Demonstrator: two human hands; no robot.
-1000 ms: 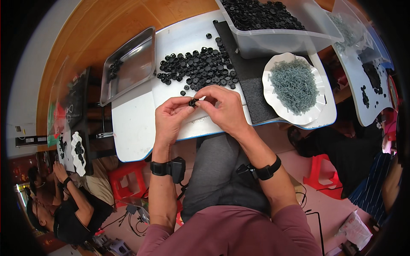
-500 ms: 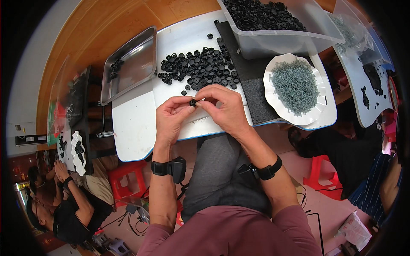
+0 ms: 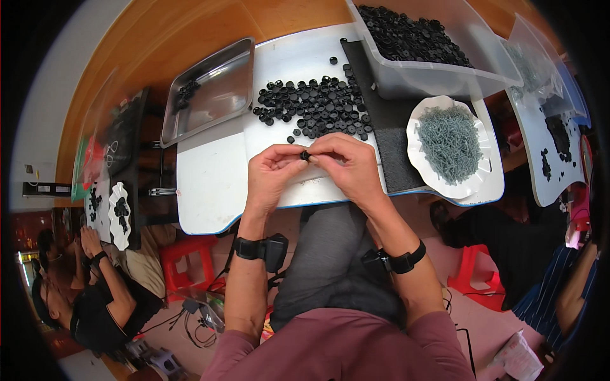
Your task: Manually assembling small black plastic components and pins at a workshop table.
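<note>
Between my fingertips, just above the near part of the white table, is a small black round part (image 3: 304, 155). My left hand (image 3: 270, 174) pinches it from the left, thumb and forefinger closed on it. From the other side the closed thumb and fingers of my right hand (image 3: 352, 168) meet at the same part; whether they also hold something thinner is too small to tell. Just beyond my hands lies a loose spread of black round caps (image 3: 311, 105), some hollow side up. A white scalloped plate (image 3: 416, 155) heaped with grey screws (image 3: 450, 143) stands to the right.
At the back left a steel tray (image 3: 219, 105) holds a few black parts. A clear plastic bin (image 3: 438, 79) full of black parts stands back right on a dark mat (image 3: 394, 140). People sit at neighbouring tables on both sides, near red stools (image 3: 187, 257).
The table and everything on it have shifted slightly right in the picture. My hands stay together at the black part, with only a small change in the fingers' pose.
</note>
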